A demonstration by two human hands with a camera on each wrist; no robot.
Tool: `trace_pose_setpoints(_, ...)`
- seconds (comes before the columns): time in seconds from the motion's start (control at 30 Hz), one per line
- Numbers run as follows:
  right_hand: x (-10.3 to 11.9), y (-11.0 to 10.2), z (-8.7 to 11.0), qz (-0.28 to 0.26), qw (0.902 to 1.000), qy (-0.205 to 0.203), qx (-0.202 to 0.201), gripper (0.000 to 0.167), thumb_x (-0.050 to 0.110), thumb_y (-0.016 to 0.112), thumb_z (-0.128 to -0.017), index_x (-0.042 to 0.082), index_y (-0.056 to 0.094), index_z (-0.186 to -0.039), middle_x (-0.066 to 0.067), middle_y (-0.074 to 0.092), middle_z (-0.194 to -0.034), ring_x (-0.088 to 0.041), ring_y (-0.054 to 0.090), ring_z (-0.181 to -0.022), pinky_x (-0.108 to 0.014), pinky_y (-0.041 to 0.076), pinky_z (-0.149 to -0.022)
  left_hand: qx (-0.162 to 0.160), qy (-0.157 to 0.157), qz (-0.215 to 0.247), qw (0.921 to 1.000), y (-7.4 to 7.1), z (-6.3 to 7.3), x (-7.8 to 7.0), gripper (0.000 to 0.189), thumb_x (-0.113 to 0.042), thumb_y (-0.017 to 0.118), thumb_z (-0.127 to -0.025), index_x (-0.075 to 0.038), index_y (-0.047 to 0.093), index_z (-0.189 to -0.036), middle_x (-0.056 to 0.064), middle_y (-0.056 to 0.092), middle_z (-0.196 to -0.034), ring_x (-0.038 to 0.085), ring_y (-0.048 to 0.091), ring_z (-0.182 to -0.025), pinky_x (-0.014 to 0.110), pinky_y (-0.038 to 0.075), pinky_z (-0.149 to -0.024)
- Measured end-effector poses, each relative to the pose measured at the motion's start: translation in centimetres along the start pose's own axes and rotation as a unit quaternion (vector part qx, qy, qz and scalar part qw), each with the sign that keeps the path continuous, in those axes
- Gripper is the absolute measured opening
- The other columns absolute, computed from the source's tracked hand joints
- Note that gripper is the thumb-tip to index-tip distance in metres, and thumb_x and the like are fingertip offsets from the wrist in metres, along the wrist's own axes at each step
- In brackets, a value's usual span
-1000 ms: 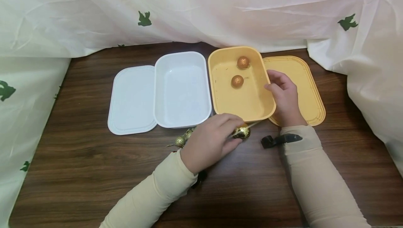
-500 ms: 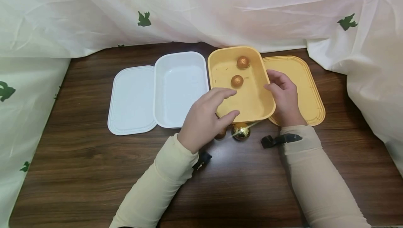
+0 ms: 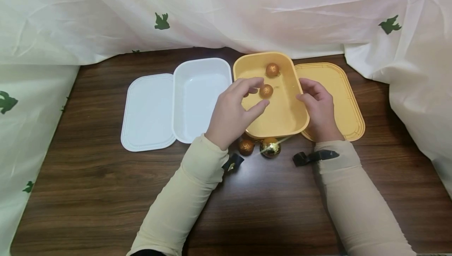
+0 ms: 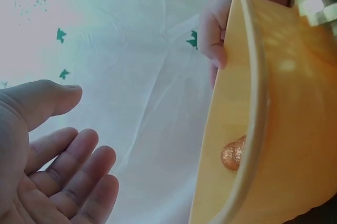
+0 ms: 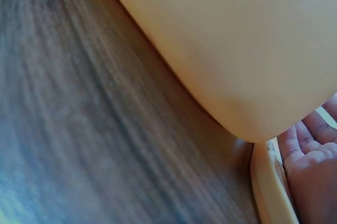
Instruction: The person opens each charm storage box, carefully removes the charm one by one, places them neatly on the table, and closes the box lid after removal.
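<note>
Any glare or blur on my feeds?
Head view: a pale sheen on the dark brown wood-grain table, bright glints on the shiny faceted gold ball; left wrist view: the white fabric curtain washes out at upper left; right wrist view: table grain soft and smeared, bluish at lower left, the yellow plastic box showing little detail.

White cloth [image 3: 240, 16] with green bird shapes [image 3: 162, 21] behind and beside a dark wood-grained tabletop [image 3: 88, 193].

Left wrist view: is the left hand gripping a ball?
No, the left hand has its thumb apart from its fingers, with nothing held between them.
</note>
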State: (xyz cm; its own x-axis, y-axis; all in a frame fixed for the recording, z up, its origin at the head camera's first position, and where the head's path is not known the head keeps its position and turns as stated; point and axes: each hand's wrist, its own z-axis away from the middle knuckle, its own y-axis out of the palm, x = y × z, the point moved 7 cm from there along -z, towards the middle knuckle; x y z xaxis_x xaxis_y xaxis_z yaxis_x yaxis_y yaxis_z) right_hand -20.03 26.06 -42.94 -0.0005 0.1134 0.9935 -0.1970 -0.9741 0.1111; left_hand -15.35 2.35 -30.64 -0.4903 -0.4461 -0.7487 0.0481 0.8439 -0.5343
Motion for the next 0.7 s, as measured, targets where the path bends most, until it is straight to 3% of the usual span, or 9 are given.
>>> trace_pose_setpoints(0.43,0.1,0.0,0.0,0.008,1.0000,0.003,-0.002,0.038,-0.003,0.059,-0.090,0.006,0.066,-0.126,-0.008,0.064,-0.116,-0.019,0.059,-0.106,-0.021,0.055,-0.083,-0.006,-0.071,0.062,0.9955,0.3,-3.0,1.6,0.040,-0.017,0.077,-0.089,-0.006,0.067,-0.126,0.004,0.069,-0.123,0.015,0.066,-0.107,0.016,0.047,-0.095)
trace_pose_setpoints(0.7,0.0,0.0,0.1,0.011,0.9999,0.008,-0.005,0.038,-0.003,0.059,-0.090,0.006,0.066,-0.126,-0.007,0.064,-0.117,-0.019,0.059,-0.107,-0.020,0.055,-0.082,0.003,-0.121,0.098,0.9878,1.0,-4.4,2.9,0.039,-0.015,0.076,-0.090,-0.007,0.066,-0.127,0.002,0.069,-0.123,0.012,0.065,-0.108,0.013,0.046,-0.095)
